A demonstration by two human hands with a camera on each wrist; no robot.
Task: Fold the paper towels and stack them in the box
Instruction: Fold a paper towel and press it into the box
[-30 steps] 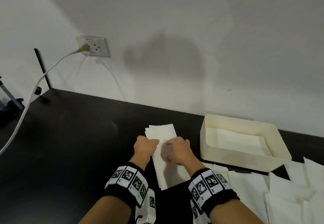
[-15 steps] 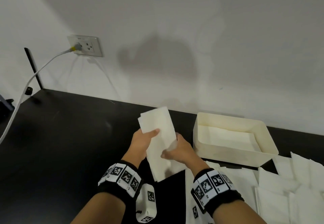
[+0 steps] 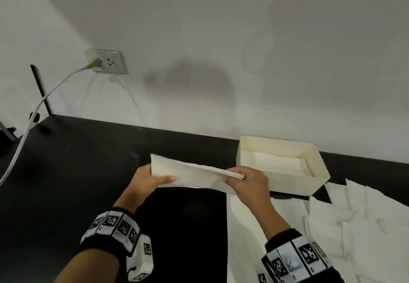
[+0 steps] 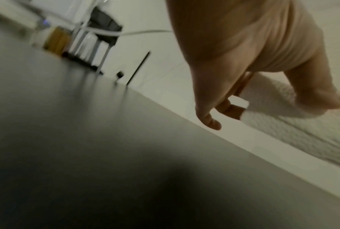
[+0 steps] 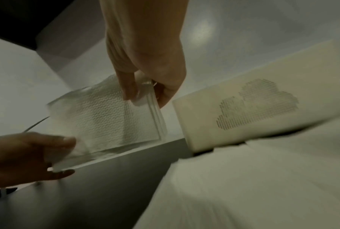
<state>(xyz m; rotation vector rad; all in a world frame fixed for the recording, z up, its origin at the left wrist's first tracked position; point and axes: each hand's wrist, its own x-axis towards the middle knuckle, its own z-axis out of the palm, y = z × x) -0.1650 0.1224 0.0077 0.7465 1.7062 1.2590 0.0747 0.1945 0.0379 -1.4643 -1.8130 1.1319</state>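
Note:
A folded white paper towel hangs crosswise above the black table, just left of the cream box. My left hand pinches its left end, thumb on top. My right hand pinches its right end beside the box's front left corner. The right wrist view shows the embossed towel between my right hand and my left hand's fingers, with the box wall to the right. In the left wrist view my left hand grips the towel. White paper lies flat inside the box.
Several unfolded white paper towels lie spread over the table's right front. A black table stretches left to a wall. A white cable runs from a wall socket down past the table's left edge.
Both hands lifted the folded towel off the table, then turned it from lengthwise to crosswise and carried it right, toward the box.

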